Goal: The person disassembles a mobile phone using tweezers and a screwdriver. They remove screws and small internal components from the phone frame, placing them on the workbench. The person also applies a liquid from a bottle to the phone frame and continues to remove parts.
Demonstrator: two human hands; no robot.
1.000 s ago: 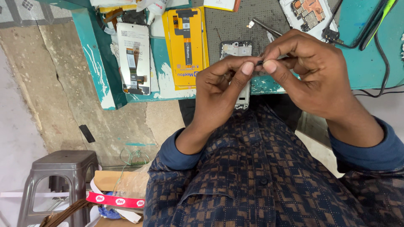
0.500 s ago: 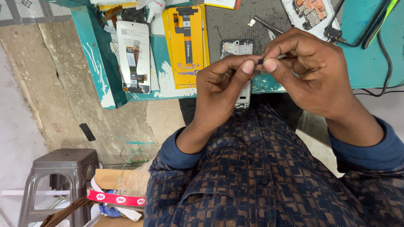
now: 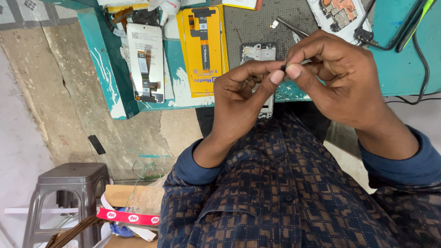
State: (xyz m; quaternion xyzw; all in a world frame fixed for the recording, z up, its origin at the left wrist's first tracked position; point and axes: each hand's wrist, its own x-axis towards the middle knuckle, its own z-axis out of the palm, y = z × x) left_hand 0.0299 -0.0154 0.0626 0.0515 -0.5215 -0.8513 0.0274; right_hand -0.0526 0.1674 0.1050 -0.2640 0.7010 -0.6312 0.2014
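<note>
My left hand (image 3: 243, 98) and my right hand (image 3: 335, 76) meet above the near edge of the teal workbench (image 3: 404, 69). Their fingertips pinch one tiny dark part (image 3: 283, 68) between them; it is too small to make out. Under the hands lies an opened phone frame (image 3: 258, 53), partly hidden, its lower end sticking out over the bench edge. Metal tweezers (image 3: 290, 26) lie on the grey mat (image 3: 250, 23) just beyond the hands.
A yellow-backed phone screen (image 3: 203, 46) and a white phone screen (image 3: 146, 62) lie left on the bench. A circuit board (image 3: 337, 11) and black cables (image 3: 420, 46) are at the right. A grey plastic stool (image 3: 64, 193) and a cardboard box (image 3: 133, 202) stand on the floor.
Both hands stay pinched on the tiny part with only slight finger shifts. Nothing else has moved.
</note>
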